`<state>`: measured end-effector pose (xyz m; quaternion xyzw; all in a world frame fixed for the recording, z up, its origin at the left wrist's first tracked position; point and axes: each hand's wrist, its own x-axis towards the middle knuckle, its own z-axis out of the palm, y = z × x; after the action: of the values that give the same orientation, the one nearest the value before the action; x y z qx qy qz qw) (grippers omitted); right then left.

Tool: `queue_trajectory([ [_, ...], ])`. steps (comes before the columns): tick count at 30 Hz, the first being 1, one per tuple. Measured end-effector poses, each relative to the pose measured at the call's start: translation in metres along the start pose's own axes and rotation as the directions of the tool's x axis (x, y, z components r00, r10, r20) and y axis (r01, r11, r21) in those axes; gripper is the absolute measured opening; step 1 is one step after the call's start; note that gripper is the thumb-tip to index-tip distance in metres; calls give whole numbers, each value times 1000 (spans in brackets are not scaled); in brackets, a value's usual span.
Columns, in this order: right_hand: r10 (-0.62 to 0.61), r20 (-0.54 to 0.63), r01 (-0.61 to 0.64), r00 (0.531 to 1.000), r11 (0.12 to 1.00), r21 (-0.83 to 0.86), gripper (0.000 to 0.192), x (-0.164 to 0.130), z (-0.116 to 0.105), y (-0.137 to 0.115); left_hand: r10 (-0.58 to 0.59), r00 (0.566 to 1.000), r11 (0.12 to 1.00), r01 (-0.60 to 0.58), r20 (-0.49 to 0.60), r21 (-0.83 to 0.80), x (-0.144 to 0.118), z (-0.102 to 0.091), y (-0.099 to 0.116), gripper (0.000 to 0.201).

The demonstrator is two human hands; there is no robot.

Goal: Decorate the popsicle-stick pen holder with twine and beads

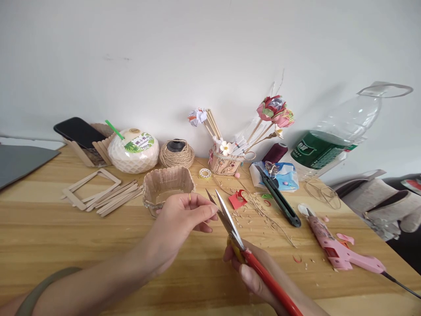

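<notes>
My right hand (256,272) is wrapped round a pair of scissors (232,228) with red handles, their blades slightly apart and pointing up and away. Close against the blades, my left hand (184,215) pinches thumb and fingers together; whatever sits between the fingertips is too small to make out. Behind my left hand stands a small basket (168,182) made of craft sticks, its near side partly hidden. Beyond the blade tips lies a scrap of red paper (237,199), with fine tan trimmings scattered to its right.
At the right are a black utility knife (279,197), a pink glue gun (342,250) and a large plastic bottle (329,140). Along the wall stand a holder with paper flowers (226,160), a twine ball (176,154) and a coconut (133,151). Craft sticks (115,197) lie left.
</notes>
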<state>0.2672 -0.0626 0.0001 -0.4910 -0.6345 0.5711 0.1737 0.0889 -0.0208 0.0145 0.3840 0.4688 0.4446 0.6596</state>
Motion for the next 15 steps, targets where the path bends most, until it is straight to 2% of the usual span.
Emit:
queue_trajectory([
  [4,-22,-106,16,994,998,-59,60,-6,1,-5,38,999,999,-38,-28,-17,0,1,0,10],
  [10,-6,-38,5,999,999,-35,66,-1,-1,-5,41,998,999,-42,-47,-26,-3,2,-2,9],
  [15,-5,-45,3,999,999,-39,67,1,0,-3,33,998,998,-37,-58,-58,-3,3,-1,9],
])
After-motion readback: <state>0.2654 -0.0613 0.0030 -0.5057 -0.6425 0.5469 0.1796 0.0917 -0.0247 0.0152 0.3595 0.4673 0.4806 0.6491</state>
